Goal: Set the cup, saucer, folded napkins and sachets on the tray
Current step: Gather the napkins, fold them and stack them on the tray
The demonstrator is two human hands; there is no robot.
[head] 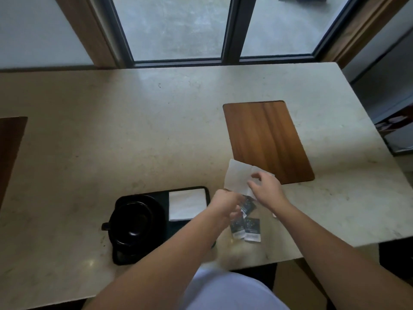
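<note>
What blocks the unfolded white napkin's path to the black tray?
Nothing fixed: the unfolded white napkin lies right of the black tray; only the left hand and dark sachets sit between.

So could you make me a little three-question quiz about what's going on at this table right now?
1. True or false: a folded napkin already lies on the black tray.
2. Where are the loose sachets? A) on the tray B) on the table just right of the tray C) on the wooden board
3. Fill in: both hands are at the unfolded ____ beside the tray.

Key
1. True; it lies right of the cup and saucer.
2. B.
3. Napkin: the right hand and left hand are at its near edge.
</note>
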